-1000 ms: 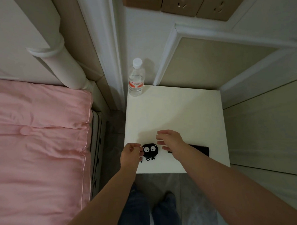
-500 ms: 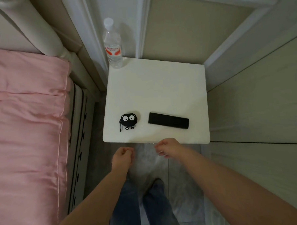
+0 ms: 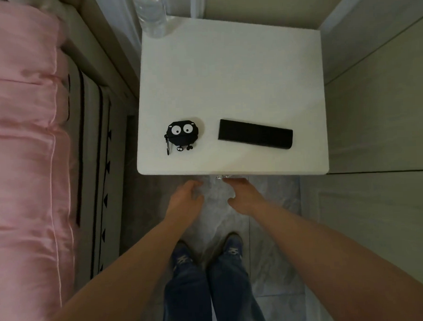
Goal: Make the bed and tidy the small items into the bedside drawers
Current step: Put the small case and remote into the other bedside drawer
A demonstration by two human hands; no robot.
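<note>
Below near tabletop (image 3: 230, 69) edge | left hand (image 3: 186, 197) loosely curled, empty; right hand (image 3: 242, 194) at drawer knob (image 3: 221, 177), grip unclear | risk: jerky pull topples water bottle (image 3: 152, 19), slides earbud case (image 3: 182, 135)

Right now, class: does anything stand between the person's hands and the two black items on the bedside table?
Nothing visible does. Both the left hand and right hand hover below the bedside table front edge; the black earbud case and flat black case lie unobstructed above.
</note>
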